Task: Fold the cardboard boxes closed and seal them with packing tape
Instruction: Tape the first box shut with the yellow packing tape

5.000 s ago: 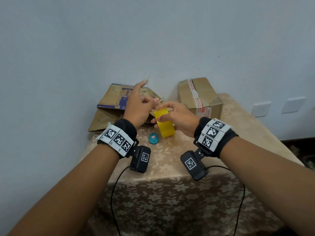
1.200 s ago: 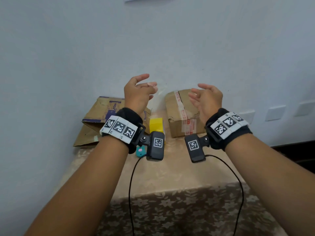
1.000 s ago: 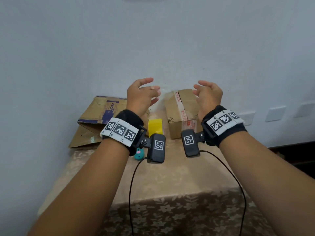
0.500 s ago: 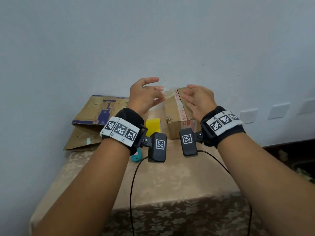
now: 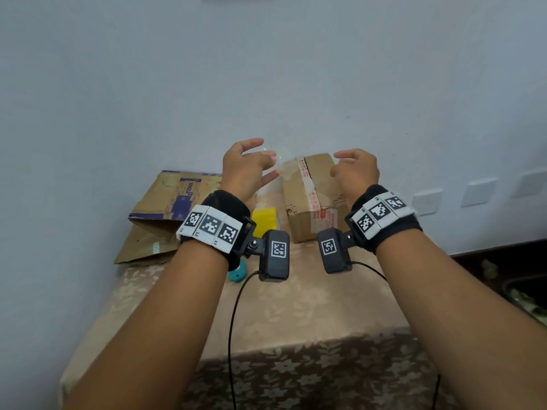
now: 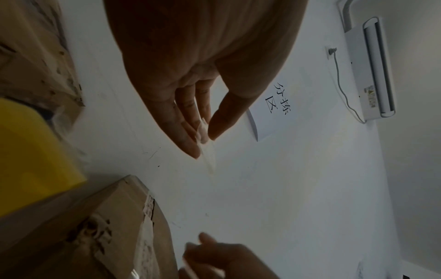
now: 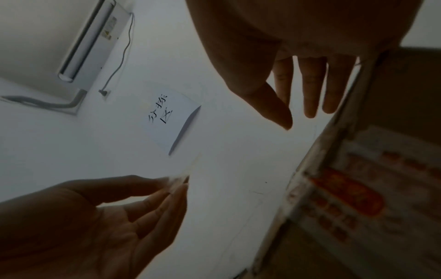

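Left hand: thumb and fingertips pinch one end of a clear strip of tape, which trails off toward the other hand. Right hand: fingers straight and slightly spread, thumb apart; the right wrist view shows nothing between them. The left wrist view hints at a pale scrap by its fingertips, too blurred to confirm.

Risk, as a judgement: the strip, held firmly at one end only, may curl and stick to itself or to the fingers. If it goes down slack, it may wrinkle or miss the seam.

Pose: both hands raised side by side above the far part of the table, palms turned toward each other, forearms reaching in from the near edge.

Small box: folded shut, standing at the far right of the table, just below and between the hands, old printed tape over its top.

Flattened box: lying at the far left against the wall, not yet formed.

Yellow tape roll: standing between the two boxes.

Small teal object: on the cloth near the left wrist.
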